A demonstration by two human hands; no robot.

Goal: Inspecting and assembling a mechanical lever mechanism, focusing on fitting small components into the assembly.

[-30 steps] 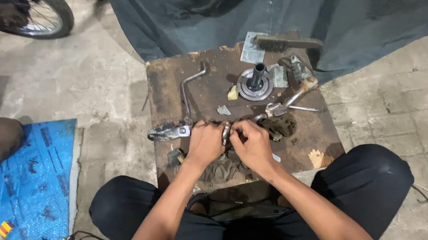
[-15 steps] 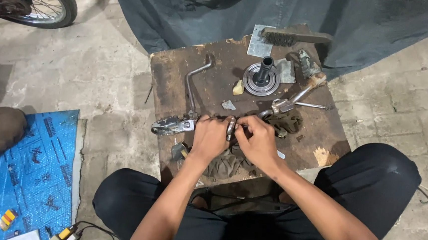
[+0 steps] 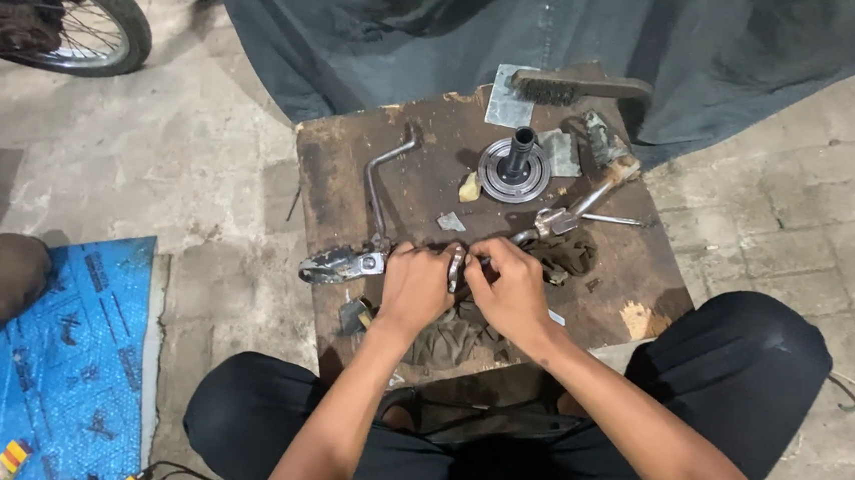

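Observation:
My left hand (image 3: 416, 285) and my right hand (image 3: 507, 288) meet at the near middle of a worn wooden table (image 3: 336, 179). Together they grip a small metal part (image 3: 456, 264) held upright between the fingers. Just left of my left hand lies a bent metal crank lever (image 3: 375, 194) with a chunky silver end (image 3: 338, 264). A dirty dark rag (image 3: 451, 337) lies under my wrists. What the fingers cover of the part is hidden.
On the table's far side stand a round hub with a black shaft (image 3: 515, 169), a wire brush (image 3: 574, 86), a hammer-like tool (image 3: 575, 208) and a metal plate (image 3: 508, 97). A grey tarp (image 3: 443, 21) hangs behind. A bicycle wheel (image 3: 57, 19) and a blue sheet (image 3: 48, 364) lie left.
Both hands stay closed together on the small part, shifting only slightly toward the right. The camera view has drifted a little; the table's things have not moved.

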